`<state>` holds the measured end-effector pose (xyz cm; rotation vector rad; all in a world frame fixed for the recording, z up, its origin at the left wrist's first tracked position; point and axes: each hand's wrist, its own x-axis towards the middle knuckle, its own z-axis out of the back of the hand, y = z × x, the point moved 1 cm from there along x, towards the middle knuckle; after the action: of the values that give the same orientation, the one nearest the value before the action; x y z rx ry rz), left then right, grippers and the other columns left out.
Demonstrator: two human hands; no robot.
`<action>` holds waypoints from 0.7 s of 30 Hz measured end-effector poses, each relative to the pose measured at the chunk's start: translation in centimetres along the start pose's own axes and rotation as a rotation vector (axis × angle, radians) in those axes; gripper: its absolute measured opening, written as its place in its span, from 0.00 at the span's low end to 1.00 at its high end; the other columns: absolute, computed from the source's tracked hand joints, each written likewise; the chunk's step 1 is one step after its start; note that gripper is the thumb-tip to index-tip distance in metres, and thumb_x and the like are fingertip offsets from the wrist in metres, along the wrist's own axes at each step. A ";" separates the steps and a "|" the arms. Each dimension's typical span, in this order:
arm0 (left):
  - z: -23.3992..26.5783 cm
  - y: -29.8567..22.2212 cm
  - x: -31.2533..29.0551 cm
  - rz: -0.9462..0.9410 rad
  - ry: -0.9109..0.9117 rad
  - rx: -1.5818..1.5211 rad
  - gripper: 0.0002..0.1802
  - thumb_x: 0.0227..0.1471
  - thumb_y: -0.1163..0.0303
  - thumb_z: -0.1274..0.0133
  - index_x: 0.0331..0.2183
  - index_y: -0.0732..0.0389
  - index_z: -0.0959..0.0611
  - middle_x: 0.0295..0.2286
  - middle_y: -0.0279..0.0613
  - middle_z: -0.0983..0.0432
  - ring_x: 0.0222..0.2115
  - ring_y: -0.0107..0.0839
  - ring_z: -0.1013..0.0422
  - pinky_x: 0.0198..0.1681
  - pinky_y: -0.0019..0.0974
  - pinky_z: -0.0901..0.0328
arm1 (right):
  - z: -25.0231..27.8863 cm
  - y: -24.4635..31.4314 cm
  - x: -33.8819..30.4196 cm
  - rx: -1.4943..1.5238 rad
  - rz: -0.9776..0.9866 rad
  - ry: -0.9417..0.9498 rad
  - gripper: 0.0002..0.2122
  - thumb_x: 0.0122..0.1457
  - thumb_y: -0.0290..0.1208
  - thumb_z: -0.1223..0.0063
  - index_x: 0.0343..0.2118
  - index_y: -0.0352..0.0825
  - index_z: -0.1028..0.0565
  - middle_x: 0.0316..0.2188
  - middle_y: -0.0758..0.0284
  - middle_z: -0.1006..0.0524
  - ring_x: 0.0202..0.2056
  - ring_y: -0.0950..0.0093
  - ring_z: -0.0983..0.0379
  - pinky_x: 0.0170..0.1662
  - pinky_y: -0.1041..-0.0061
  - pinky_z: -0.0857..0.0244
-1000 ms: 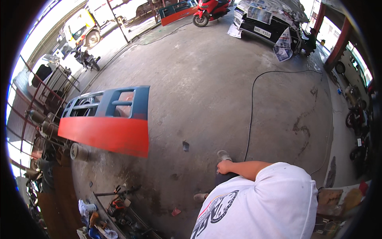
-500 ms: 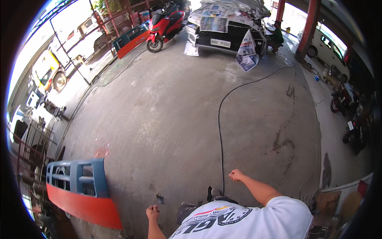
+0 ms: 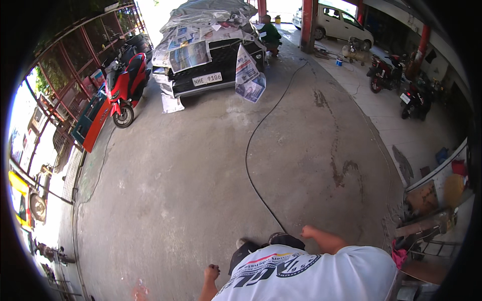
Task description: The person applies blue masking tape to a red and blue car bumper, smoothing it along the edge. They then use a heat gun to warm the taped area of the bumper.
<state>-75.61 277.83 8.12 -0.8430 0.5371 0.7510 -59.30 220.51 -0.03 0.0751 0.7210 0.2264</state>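
Note:
My left hand (image 3: 212,272) hangs low beside my body, its fingers curled in and no object showing in them. Further right, my right hand (image 3: 309,231) is held out over the floor, also closed, with nothing visible in the grip. Neither hand touches anything around it. A dark hose (image 3: 248,159) runs along the concrete floor (image 3: 175,165) and passes close to my right hand before disappearing under my body. At the far end stands a black car (image 3: 208,80), its front and top covered with newspaper (image 3: 190,56) and grey sheeting (image 3: 211,16).
A red scooter (image 3: 131,83) stands left of the car, by an orange and blue panel (image 3: 95,123). A person in green (image 3: 271,34) crouches right of the car. Motorcycles (image 3: 386,72) and a white van (image 3: 341,24) are at the right. Boards (image 3: 423,198) lean near right.
The view has swung right and up, and the car looks nearer. The blue and orange bumper at lower left has left the picture. Both hands remain closed.

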 end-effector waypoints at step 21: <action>31.3 -40.0 47.0 0.201 0.175 -0.068 0.17 0.61 0.61 0.48 0.34 0.67 0.16 0.23 0.44 0.20 0.20 0.33 0.23 0.23 0.36 0.31 | 54.9 14.5 62.4 0.246 -0.095 -0.088 0.13 0.57 0.40 0.48 0.36 0.40 0.16 0.39 0.61 0.18 0.42 0.59 0.21 0.47 0.61 0.28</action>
<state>-11.35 303.24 12.05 -0.9325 0.7644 0.8879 19.81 249.57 2.97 0.2826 0.6599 0.0426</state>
